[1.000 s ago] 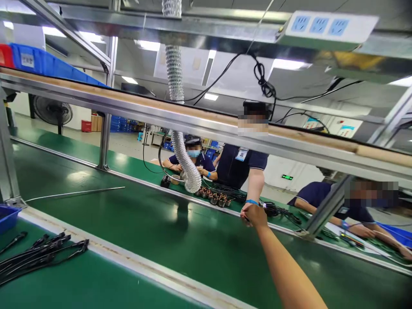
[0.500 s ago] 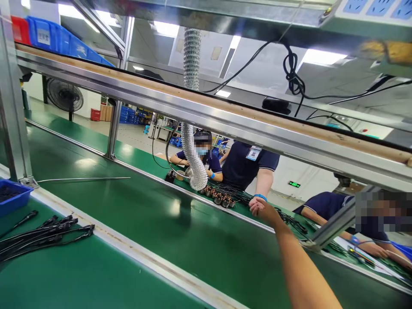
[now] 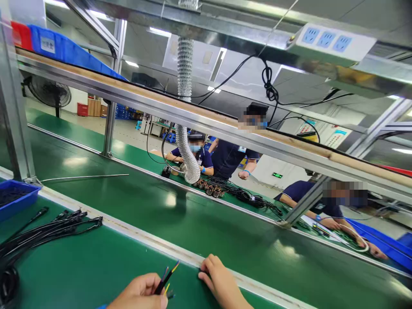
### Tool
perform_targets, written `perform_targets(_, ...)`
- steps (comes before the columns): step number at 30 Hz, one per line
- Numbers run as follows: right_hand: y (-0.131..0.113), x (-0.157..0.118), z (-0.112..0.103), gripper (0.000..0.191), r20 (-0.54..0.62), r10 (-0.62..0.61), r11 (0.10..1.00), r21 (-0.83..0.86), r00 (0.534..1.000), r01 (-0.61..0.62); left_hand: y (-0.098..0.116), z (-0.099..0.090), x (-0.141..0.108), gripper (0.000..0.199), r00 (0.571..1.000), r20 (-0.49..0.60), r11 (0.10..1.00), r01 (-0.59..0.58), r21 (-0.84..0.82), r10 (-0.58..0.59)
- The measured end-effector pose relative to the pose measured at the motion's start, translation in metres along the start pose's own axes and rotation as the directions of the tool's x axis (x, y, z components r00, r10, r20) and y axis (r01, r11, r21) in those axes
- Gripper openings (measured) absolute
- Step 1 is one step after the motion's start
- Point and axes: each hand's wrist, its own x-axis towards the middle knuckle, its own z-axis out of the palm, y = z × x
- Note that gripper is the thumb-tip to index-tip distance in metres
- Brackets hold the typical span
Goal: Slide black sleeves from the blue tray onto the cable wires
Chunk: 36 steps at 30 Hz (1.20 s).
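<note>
My left hand (image 3: pixel 140 294), at the bottom centre, is closed on black cables (image 3: pixel 165 281). Their stripped ends point up and show thin blue, yellow and reddish wires. To its right, by the pale metal rail (image 3: pixel 154 245) along the bench edge, my right hand (image 3: pixel 222 281) has its fingers curled toward the thumb. A small dark spot shows between them, too little to name. More black cables with connectors (image 3: pixel 69 223) lie in a bundle on the green bench top (image 3: pixel 74 274) at the left.
A blue bin (image 3: pixel 22 199) stands at the left edge. Behind the rail runs a green belt (image 3: pixel 151 206). Overhead crosses a metal shelf beam (image 3: pixel 206 124); a flexible duct (image 3: pixel 185 141) hangs beyond it. Co-workers stand and sit across the line near copper-wound parts (image 3: pixel 209 188).
My right arm has drawn back from across the belt, where its hand met a co-worker's. My left hand has come into view with cables. The view has shifted, and the standing co-worker's arm is bent back.
</note>
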Motion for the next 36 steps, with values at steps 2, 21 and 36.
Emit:
perform_targets(2, -0.004, -0.001, 0.014, 0.013, -0.023, 0.053, 0.998, -0.031, 0.998, -0.054, 0.002, 0.004, -0.003, 0.043, 1.0, 0.002, 1.0, 0.01, 0.018, -0.01)
perform_targets(21, -0.115, -0.096, 0.031, 0.024, 0.085, 0.003, 0.969, -0.245, 0.996, 0.018, 0.011, 0.019, -0.036, 0.028, 0.996, 0.077, 0.995, -0.045, 0.094, 0.038)
perform_targets(36, -0.112, -0.118, 0.049, 0.017, -0.295, -0.219, 0.971, -0.157, 0.93, 0.179, 0.004, 0.026, -0.047, 0.038, 0.988, 0.139, 0.979, 0.041, 0.202, -0.07)
